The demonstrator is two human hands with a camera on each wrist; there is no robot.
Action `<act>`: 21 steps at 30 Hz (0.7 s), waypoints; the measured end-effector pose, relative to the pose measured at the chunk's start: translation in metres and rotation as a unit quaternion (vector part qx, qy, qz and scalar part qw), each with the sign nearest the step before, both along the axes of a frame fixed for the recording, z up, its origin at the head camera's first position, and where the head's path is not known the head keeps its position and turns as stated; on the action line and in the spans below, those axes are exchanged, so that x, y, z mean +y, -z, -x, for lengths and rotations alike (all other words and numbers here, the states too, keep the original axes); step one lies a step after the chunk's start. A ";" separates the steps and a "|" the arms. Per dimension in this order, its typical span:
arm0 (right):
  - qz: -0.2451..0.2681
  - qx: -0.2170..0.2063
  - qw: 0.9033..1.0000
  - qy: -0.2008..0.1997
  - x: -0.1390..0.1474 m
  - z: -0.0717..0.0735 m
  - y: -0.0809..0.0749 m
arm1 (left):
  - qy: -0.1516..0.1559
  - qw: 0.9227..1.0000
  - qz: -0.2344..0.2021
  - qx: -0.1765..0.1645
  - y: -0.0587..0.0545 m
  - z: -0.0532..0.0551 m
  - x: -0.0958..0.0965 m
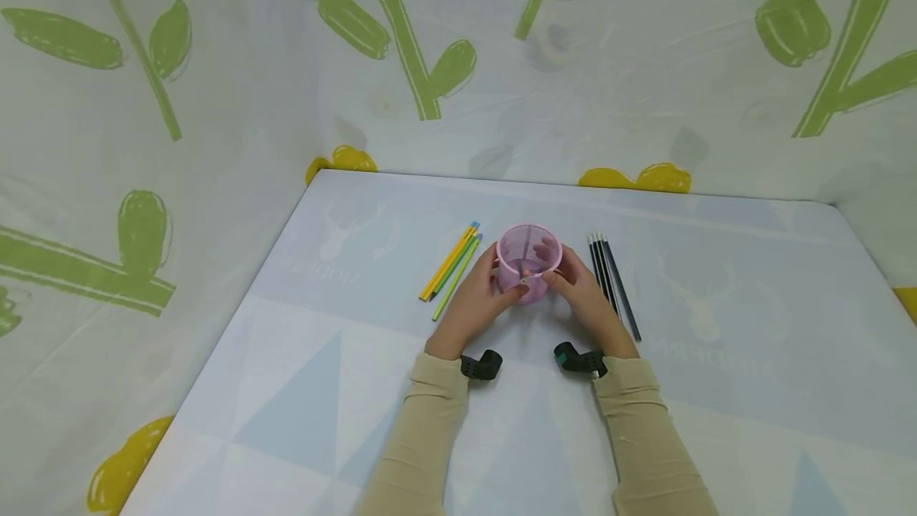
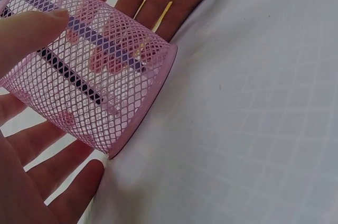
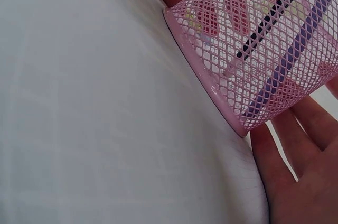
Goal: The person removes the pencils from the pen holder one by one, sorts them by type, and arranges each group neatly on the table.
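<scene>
A pink mesh pen holder (image 1: 528, 239) stands upright on the table between both hands. My left hand (image 1: 476, 301) holds its left side, with the thumb on the near wall and the fingers spread round the side. From the right, my right hand (image 1: 583, 297) grips it the same way, thumb near the rim. Through the mesh in the left wrist view, a blue-purple stick (image 2: 97, 39) and a dark stick (image 2: 71, 76) lean inside the holder; their kind is unclear. In the right wrist view the holder's base rim (image 3: 203, 73) meets the tabletop.
Left of the holder lie several yellow and green pencils (image 1: 450, 265). Several black pencils (image 1: 609, 269) lie side by side on the right. The pale patterned tabletop (image 1: 716, 373) ends at a printed curtain (image 1: 501, 102) behind.
</scene>
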State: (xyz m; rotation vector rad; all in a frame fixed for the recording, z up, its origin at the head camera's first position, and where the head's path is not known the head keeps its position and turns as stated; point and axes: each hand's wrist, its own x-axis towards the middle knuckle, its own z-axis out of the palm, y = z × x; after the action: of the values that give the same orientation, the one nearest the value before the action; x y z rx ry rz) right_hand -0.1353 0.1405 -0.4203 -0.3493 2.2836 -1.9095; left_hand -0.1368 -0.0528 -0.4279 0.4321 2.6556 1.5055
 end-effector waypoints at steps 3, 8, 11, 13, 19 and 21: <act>0.002 0.001 1.000 0.000 0.000 0.000 0.000 | -0.001 1.000 0.002 -0.005 0.000 0.000 0.000; -0.002 -0.005 1.000 0.006 0.000 -0.001 -0.001 | -0.003 1.000 0.006 -0.014 -0.001 0.000 0.001; -0.005 -0.003 1.000 0.007 0.001 -0.001 -0.001 | -0.002 1.000 0.006 -0.011 -0.001 0.000 0.002; -0.005 0.000 1.000 0.007 0.001 -0.001 0.000 | -0.001 1.000 0.007 -0.010 -0.001 0.000 0.001; -0.004 -0.001 1.000 0.006 0.001 0.000 0.000 | -0.004 1.000 0.005 -0.015 -0.001 0.000 0.001; -0.007 -0.005 1.000 0.006 0.001 0.000 -0.001 | -0.006 1.000 0.004 -0.018 -0.001 0.000 0.001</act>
State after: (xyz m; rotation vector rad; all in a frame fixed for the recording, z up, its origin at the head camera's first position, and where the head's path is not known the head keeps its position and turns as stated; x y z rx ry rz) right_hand -0.1350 0.1415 -0.4195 -0.3257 2.2976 -1.8949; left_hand -0.1365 -0.0520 -0.4269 0.3870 2.6400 1.4912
